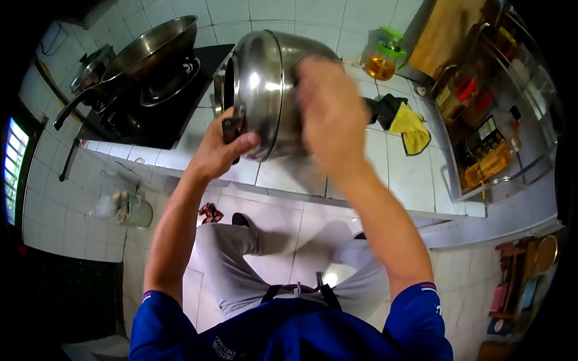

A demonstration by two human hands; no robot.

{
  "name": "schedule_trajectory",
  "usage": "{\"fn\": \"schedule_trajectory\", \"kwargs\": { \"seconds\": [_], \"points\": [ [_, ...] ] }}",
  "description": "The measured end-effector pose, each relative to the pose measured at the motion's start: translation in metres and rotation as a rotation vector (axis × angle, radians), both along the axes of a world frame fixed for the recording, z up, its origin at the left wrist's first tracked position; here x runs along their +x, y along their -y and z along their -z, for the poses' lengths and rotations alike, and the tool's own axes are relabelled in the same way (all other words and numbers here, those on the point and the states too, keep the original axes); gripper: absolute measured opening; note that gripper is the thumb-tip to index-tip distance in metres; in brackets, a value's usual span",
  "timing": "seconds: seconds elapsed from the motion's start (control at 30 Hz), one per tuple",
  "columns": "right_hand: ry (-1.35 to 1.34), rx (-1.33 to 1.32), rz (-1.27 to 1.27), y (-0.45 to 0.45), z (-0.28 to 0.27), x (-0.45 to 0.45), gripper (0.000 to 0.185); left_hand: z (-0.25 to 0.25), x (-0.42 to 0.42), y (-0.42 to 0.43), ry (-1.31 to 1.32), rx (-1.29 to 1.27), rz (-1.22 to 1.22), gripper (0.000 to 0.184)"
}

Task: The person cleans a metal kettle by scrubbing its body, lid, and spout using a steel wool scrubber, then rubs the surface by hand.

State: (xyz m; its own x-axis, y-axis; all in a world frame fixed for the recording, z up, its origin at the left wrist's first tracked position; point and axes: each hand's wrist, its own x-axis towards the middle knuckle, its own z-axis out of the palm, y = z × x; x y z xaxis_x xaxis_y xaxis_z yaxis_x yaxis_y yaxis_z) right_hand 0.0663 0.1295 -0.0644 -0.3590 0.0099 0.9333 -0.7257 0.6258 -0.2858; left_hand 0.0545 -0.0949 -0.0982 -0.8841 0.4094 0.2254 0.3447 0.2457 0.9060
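Note:
A shiny stainless steel pot [264,78] is tipped on its side over the tiled counter, its rim side turned to the left and its rounded body to the right. My left hand [221,147] grips it by the dark side handle [232,127], thumb on the near side. Across the right part of the pot lies my right hand [331,114], smeared by motion, so its fingers and anything under them are unclear. To the right of that hand, a black and yellow cloth [409,127] rests on the counter.
At left, a wok [150,53] and a smaller pot [95,69] stand on the black stove [159,123]. A green-lidded oil jug [382,63] is by the back wall. Bottles [492,162] fill a rack at right. A plastic-lined bin [138,212] sits below.

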Motion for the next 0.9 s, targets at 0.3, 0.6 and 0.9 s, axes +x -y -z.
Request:
{"fn": "schedule_trajectory", "kwargs": {
  "seconds": [0.3,0.6,0.9],
  "points": [
    [0.177,-0.062,0.092,-0.021,0.003,-0.001,0.023,-0.015,0.001,-0.02,0.014,-0.055,0.046,0.052],
    [-0.201,0.134,-0.015,-0.024,0.024,0.011,0.019,-0.015,0.003,-0.023,-0.028,-0.046,0.092,0.05],
    [0.248,-0.322,-0.008,-0.049,0.029,0.024,0.028,-0.027,-0.003,-0.018,0.029,-0.253,0.151,0.048]
  ]
}}
